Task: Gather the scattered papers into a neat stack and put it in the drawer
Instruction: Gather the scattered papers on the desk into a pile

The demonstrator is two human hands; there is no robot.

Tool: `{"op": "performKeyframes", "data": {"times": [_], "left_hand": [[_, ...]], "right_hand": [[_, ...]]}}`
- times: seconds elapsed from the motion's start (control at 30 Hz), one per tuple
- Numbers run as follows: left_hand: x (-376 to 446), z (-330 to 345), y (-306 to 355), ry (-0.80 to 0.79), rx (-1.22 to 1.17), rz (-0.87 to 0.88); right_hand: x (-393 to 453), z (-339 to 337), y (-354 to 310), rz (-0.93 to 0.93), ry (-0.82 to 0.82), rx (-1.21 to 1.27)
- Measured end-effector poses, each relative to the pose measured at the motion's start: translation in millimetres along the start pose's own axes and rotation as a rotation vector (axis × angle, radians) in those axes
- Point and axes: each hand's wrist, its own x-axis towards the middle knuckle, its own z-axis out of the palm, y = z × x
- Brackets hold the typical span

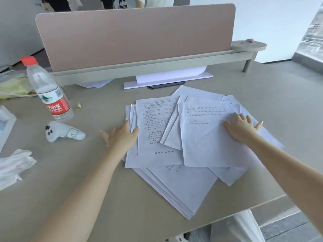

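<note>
A loose heap of white printed papers [185,147] lies fanned out on the beige desk [87,180], right of centre, with sheets at different angles. My left hand [120,135] rests flat, fingers spread, against the heap's left edge. Flat on the top right sheet lies my right hand [243,126], fingers apart and pressing down. Neither hand grips a sheet. No drawer is in view.
A water bottle [47,89] with a red cap stands at the left, a white controller [64,131] lies beside it, and crumpled white cloth [14,165] lies at the left edge. A pink divider [136,35] runs along the back, with a white board [167,79] and paper beneath it.
</note>
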Motion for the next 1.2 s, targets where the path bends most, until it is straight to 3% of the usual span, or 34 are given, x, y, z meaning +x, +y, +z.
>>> {"op": "performKeyframes", "data": {"times": [0.1,0.23,0.37,0.7,0.93,1.07,1.2], "left_hand": [[16,-4,11,0.014,-0.133,0.046],[31,-3,33,-0.032,-0.543,0.101],[52,4,49,-0.040,-0.765,0.019],[44,-1,43,-0.145,-0.767,0.013],[2,22,42,-0.035,-0.854,-0.022],[-9,9,34,0.057,-0.842,0.038],[-16,-17,6,0.061,-0.882,0.004]], "right_hand": [[9,1,-8,-0.018,-0.001,0.009],[25,6,-21,-0.046,0.030,-0.033],[39,8,-43,-0.119,0.033,0.015],[27,18,-77,-0.245,-0.058,0.187],[-6,28,-107,-0.398,-0.116,0.200],[-10,26,-102,-0.358,-0.096,0.242],[-17,16,-88,-0.448,-0.074,0.156]]}}
